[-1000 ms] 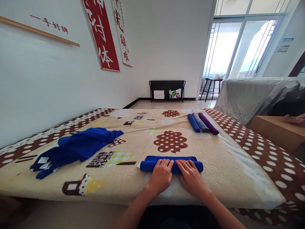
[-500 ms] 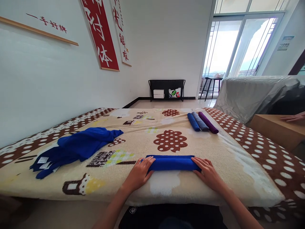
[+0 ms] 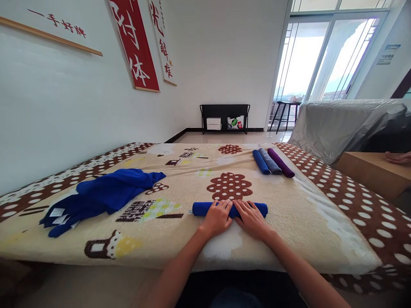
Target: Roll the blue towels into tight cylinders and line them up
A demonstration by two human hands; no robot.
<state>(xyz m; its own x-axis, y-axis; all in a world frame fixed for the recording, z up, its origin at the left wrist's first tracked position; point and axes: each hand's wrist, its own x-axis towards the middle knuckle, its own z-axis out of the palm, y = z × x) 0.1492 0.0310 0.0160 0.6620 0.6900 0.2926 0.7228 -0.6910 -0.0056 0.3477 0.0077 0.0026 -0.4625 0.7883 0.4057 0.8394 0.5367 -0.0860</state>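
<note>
Head view. Blue roll (image 3: 201,209) lies crosswise on the patterned blanket (image 3: 302,231), near its front edge and centred before the wearer. It is a tight cylinder of cloth; a small pale tag (image 3: 190,212) shows at its left end. Left hand (image 3: 218,218) and right hand (image 3: 251,219) rest side by side over its middle, palms down, fingers extended and bent slightly over the top, the two index fingers close together. Both hands are spread rather than clenched; neither is closed around the roll. Thumb contact cannot be made out. Both ends of the roll show beyond the hands.

To the left: crumpled blue cloth (image 3: 112,190), loose, white labels (image 3: 57,212) at its near end, well apart from the roll.

Far right of the blanket's cream area: three rolled cloths set side by side, namely a lighter blue roll (image 3: 260,162), a grey-blue roll (image 3: 269,161) and a purple roll (image 3: 281,163). Brown border with white dots runs along both sides.

Right edge of view: another person's hand (image 3: 398,158) at the top of a brown box (image 3: 366,171), beside furniture under clear plastic sheeting (image 3: 327,124). Background: black rack (image 3: 224,112) holding white boxes (image 3: 213,123) and a printed bag (image 3: 236,122); dark stool (image 3: 284,112) by the glass door (image 3: 302,64); red banner (image 3: 135,47) on the left wall.
</note>
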